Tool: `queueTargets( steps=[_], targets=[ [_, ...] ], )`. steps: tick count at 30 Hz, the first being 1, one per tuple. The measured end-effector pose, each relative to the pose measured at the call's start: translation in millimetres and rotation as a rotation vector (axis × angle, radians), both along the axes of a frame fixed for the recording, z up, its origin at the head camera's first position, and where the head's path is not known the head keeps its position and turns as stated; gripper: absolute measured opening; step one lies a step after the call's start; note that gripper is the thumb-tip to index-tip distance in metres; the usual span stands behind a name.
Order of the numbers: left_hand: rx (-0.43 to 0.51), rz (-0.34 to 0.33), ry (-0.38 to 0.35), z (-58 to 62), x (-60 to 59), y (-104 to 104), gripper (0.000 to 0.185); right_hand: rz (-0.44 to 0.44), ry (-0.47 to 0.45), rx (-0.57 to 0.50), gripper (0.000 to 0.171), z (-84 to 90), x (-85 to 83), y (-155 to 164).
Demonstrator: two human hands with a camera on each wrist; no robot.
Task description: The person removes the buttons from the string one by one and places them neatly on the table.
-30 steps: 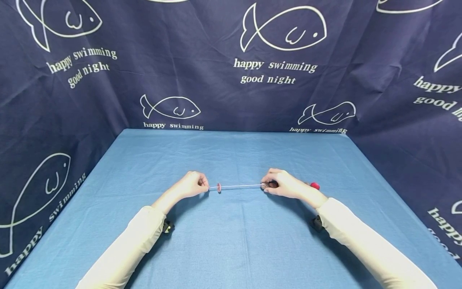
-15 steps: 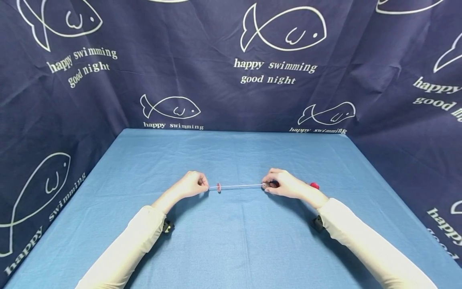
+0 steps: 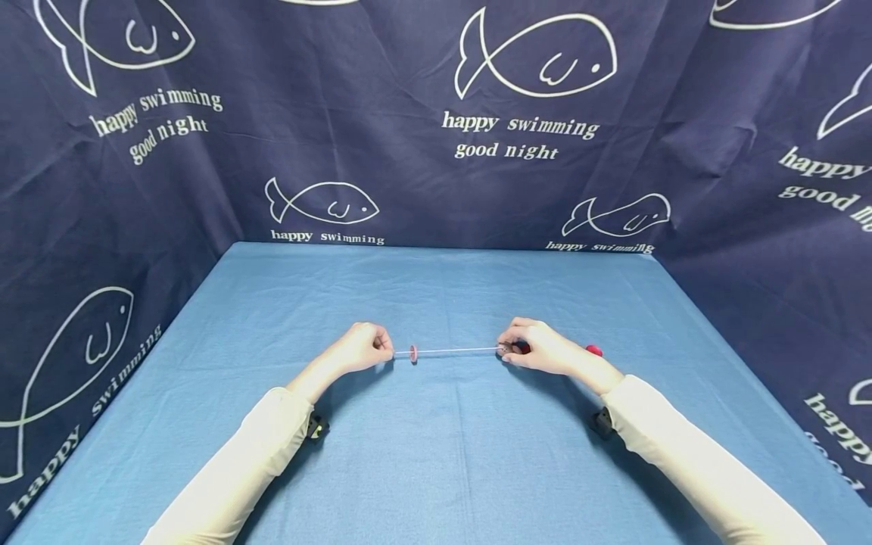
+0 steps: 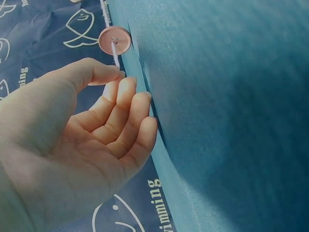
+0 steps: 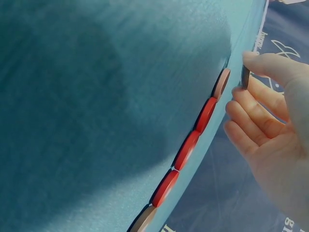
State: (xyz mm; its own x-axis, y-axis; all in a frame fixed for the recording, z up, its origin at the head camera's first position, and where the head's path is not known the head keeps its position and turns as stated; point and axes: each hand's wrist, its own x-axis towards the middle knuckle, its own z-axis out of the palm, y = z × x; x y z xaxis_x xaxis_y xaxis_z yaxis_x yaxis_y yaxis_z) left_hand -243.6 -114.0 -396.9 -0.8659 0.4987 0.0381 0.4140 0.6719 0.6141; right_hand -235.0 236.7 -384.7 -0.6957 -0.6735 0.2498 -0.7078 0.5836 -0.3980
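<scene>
Almost nothing has moved since the earlier frame; only the right hand (image 3: pixel 538 350) has edged slightly further from the pink button (image 3: pixel 413 353). Its thumb and forefinger pinch a small dark button (image 5: pixel 245 77), probably at the far end of the thin white cord (image 3: pixel 455 350) from the pink button. Just beside the pink button, the left hand (image 3: pixel 362 348) pinches the cord's near end. Beyond the right hand lies a row of red buttons (image 5: pixel 193 140) on the blue tablecloth (image 3: pixel 436 446).

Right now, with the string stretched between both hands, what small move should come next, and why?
Probably slide the dark button pinched in the right hand along the string towards the pink button; the left hand holds the other end taut.
</scene>
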Motion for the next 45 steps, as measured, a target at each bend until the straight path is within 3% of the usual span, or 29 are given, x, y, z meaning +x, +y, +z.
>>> queueTargets(
  steps=[45],
  targets=[
    [0.028, 0.011, -0.014, -0.7, -1.5, -0.4, 0.007, 0.018, -0.028, 0.048, 0.02, -5.8, -6.9, -13.3]
  ],
)
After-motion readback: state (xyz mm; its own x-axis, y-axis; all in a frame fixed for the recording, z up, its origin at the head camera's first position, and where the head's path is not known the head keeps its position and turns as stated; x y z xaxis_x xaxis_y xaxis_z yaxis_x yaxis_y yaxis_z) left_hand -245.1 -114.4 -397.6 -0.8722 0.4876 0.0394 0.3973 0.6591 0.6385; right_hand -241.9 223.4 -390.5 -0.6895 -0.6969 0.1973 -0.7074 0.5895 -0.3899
